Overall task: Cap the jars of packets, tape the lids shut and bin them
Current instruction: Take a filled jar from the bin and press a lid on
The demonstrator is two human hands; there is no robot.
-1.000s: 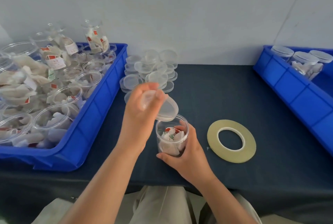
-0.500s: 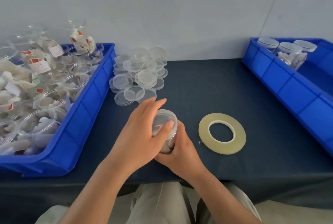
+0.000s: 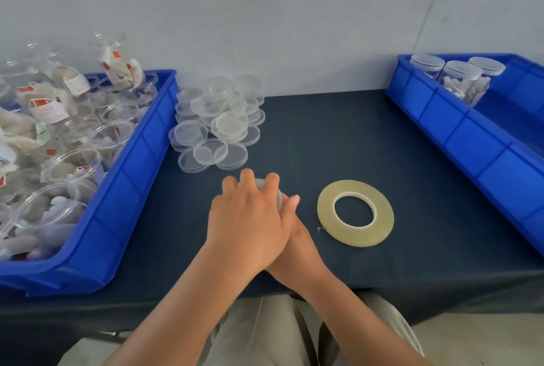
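A clear jar [image 3: 280,203] is stood upright on the dark tabletop [image 3: 338,136], near its front edge and just left of the tape roll [image 3: 385,215], from which it is kept apart. The jar is almost wholly covered by both hands; only a sliver of clear wall is seen between them. A clear lid [image 3: 260,182] is seated on its mouth.

The left hand [image 3: 247,218] is laid palm-down on the lid, and its fingers [image 3: 247,177] are curled over the far rim so that the lid is gripped. The right hand [image 3: 297,248] is tucked beneath the left and is wrapped round the right side of the jar; one fingertip [image 3: 294,199] is shown against the jar's wall, the rest being hidden.

The tape roll is laid flat, with a short loose end seen at its near left edge. A heap of loose lids [image 3: 217,127] is piled behind the hands, beside the left bin [image 3: 138,165]. That blue bin is filled with open jars [image 3: 73,159] of white packets, some stacked above its rim. In the right bin [image 3: 471,142], at the far right of the tabletop, three capped jars [image 3: 459,77] are grouped in the rear corner.
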